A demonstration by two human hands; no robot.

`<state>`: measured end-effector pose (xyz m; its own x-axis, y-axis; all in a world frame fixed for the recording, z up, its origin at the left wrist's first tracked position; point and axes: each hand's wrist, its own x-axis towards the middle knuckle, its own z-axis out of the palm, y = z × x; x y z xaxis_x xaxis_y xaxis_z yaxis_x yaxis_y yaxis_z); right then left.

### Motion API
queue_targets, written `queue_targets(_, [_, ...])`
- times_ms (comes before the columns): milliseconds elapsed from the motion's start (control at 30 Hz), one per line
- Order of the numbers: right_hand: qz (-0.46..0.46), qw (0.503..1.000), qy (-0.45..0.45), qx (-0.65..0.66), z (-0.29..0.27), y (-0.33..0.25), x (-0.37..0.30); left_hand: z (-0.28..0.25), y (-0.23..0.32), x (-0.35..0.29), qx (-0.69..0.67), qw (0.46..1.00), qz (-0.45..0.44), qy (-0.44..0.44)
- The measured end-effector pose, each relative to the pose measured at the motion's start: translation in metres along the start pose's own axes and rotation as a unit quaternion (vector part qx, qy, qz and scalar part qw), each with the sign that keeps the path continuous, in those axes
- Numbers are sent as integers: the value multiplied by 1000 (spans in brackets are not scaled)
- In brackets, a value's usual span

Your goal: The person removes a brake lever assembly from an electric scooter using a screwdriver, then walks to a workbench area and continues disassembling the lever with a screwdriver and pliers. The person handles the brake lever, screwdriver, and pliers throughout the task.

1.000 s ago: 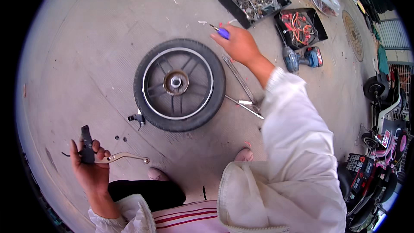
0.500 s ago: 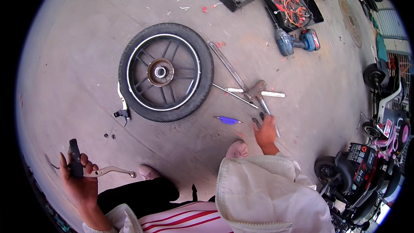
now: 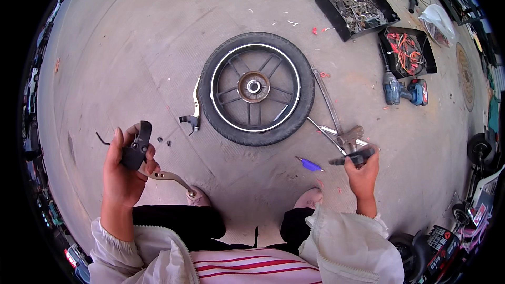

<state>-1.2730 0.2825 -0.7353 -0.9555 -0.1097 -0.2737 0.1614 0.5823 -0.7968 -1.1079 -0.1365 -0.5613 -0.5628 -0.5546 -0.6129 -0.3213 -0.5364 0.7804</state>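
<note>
A brake lever (image 3: 171,177) with a black bracket and a silver blade is gripped in my left hand (image 3: 122,179), raised at the left with the blade pointing right. My right hand (image 3: 364,176) is closed around dark-handled pliers (image 3: 359,156), slightly blurred, above a hammer (image 3: 351,135). Ahead of both hands a wheel (image 3: 256,140) with a black tyre lies flat. Against its left side rests a second brake lever (image 3: 197,97). A purple pen-shaped tool (image 3: 310,164) lies left of my right hand.
A long wrench (image 3: 327,100) and thin metal rods lie right of the wheel. Farther right are a blue cordless drill (image 3: 402,93), a black tray of metal parts (image 3: 342,27) and a black box of orange wires (image 3: 386,55). Small dark pieces (image 3: 169,143) lie near my left hand.
My right hand has lifted the pliers off the floor. My left hand has risen with the brake lever, turning it. The view has shifted, so the wheel appears farther right.
</note>
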Motion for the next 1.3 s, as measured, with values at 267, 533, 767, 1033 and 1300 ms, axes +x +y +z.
queue_targets(267, [-52, 996, -57, 40, 36, 21, 15, -23, -11, 15, -41, 995, -76, -47])
queue_targets(533, [-182, 873, -103, -440, 28, 65, 21, -27, -9, 0, 8, 995, -91, -51])
queue_targets(767, [-208, 790, -222, -533, 46, 87, 48, -24, -8, 2, 51, 994, -69, -64])
queue_targets(1033, [32, 791, -515, -328, 38, 46, 53, -27, -2, -6, 38, 996, -67, -44])
queue_targets(1300, [65, 745, -661, 62, 44, -94, 4, -25, -1, 7, -52, 998, -27, -34])
